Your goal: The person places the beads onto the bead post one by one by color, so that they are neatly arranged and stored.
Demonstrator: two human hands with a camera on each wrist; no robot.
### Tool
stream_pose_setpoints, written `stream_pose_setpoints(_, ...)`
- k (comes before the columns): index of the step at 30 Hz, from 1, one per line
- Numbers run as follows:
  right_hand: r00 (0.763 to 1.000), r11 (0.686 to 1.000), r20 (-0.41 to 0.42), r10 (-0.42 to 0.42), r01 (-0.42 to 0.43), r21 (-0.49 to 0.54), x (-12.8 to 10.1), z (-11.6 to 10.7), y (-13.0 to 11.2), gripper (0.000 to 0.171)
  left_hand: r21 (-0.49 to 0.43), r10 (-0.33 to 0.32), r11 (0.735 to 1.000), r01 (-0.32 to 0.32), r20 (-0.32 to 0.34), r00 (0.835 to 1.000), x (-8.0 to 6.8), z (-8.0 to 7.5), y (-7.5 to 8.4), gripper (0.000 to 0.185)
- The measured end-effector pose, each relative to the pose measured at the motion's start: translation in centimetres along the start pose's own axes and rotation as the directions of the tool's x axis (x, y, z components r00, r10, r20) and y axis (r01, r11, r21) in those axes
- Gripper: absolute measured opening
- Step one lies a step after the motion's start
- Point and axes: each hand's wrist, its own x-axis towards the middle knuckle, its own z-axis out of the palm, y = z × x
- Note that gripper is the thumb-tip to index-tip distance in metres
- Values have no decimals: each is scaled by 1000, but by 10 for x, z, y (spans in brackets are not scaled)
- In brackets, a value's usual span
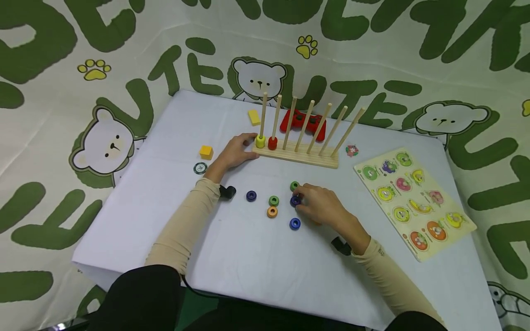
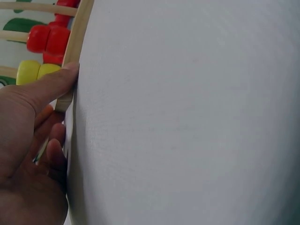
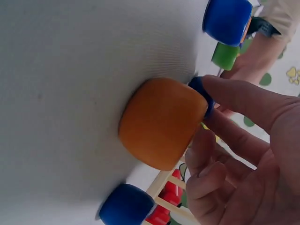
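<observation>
Pinching a dark blue ring (image 1: 295, 200) on the white table (image 1: 232, 257), the right hand (image 1: 320, 204) has fingers curled round it, just below a green ring (image 1: 294, 185). Left hand (image 1: 234, 151) rests relaxed, fingers straight, against the left end of the wooden peg rack (image 1: 302, 156), next to its yellow ring (image 1: 260, 141) and red ring (image 1: 272, 143). Loose rings lie between: blue (image 1: 251, 196), green (image 1: 273, 200), orange (image 1: 272, 211), blue (image 1: 295, 223).

Bright even overhead light, soft faint shadows; head view sharp, wrist views blurred close-up
</observation>
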Motion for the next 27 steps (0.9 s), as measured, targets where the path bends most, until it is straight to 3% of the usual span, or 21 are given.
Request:
stream_pose_setpoints(5,996,997,-88,-24,30,70,0,-9,-1,34,-3,-8,1000,8,-5,1000,0,0,1,75)
stream_pose_setpoints(10,972,987,-234,-34,70,146,9,-41,-7,33,3,-11,1000,11,-5,1000,-1,-1,1,76)
stream_pose_setpoints(14,918,982,-390,-64,128,141,23,-76,-13,32,1,-10,1000,10,-12,1000,-1,-3,0,76)
stream_pose_setpoints(20,794,976,-600,-98,196,100,55,-119,-20,34,-4,4,1000,-4,-7,1000,-2,-1,-1,76)
stream_pose_setpoints(23,767,977,-633,-104,199,81,72,-132,-24,33,-3,13,1000,-13,-8,1000,-2,0,-1,76)
stream_pose_setpoints(27,762,982,-641,-91,177,71,88,-141,-28,34,1,24,1000,-24,-8,1000,-1,3,1,75)
